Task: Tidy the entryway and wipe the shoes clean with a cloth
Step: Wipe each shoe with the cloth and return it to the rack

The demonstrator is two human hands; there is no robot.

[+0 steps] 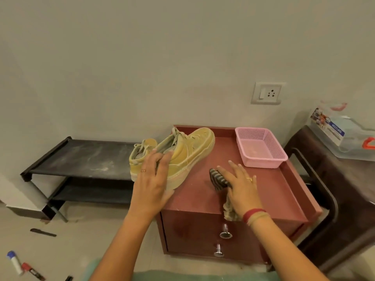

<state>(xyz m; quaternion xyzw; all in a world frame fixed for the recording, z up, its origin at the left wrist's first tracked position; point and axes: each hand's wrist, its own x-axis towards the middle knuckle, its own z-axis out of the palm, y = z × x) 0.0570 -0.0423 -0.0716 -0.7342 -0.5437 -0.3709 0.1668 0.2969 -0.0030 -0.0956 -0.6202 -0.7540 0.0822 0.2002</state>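
Two tan suede shoes rest on the left part of a red-brown cabinet top (263,185). The nearer shoe (188,157) lies tilted with its toe toward the wall. The second shoe (140,157) sits behind it at the cabinet's left edge. My left hand (152,179) grips the nearer shoe at its collar and side. A striped grey cloth (218,179) lies on the cabinet top, one end hanging over the front edge. My right hand (241,183) lies flat on the cloth with fingers spread.
A pink mesh basket (261,148) stands at the cabinet's back right. A black two-tier shoe rack (81,159) stands to the left against the wall. Markers (30,269) and a dark strip (42,232) lie on the floor. A dark table with a clear box (349,138) is at the right.
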